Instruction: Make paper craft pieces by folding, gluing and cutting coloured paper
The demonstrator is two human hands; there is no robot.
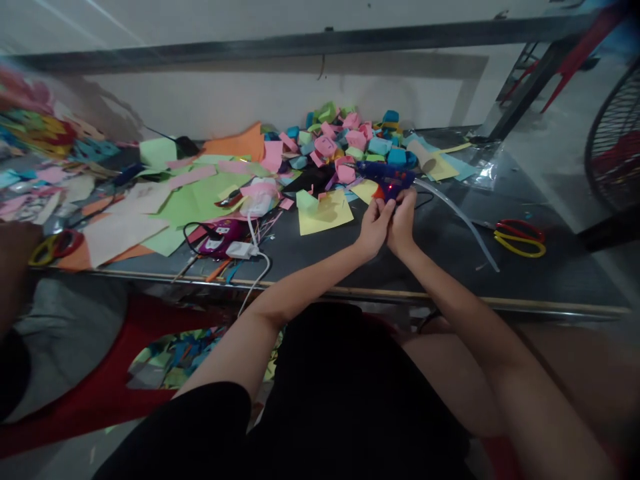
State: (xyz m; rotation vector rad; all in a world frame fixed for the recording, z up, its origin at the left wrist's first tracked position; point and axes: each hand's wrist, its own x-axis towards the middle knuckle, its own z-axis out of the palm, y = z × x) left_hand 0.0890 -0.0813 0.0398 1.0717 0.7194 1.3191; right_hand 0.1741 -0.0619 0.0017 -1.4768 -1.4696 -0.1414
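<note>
Both my hands meet over the dark table (450,267), just in front of a blue glue gun (387,179) that lies on its side. My left hand (374,227) has its fingers curled together in a pinch. My right hand (403,220) is pressed against it, fingers closed, touching the glue gun's red-lit rear end. What the fingers pinch between them is too small to make out. A yellow paper sheet (325,212) lies just left of my hands.
A heap of small folded coloured paper pieces (345,137) lies behind the gun. Green, orange and pink sheets (195,197) cover the left. Red-and-yellow scissors (520,238) lie right, beside a clear glue stick (460,217). A white charger and cable (245,250) sit near the front edge. Another person's arm (15,267) is far left.
</note>
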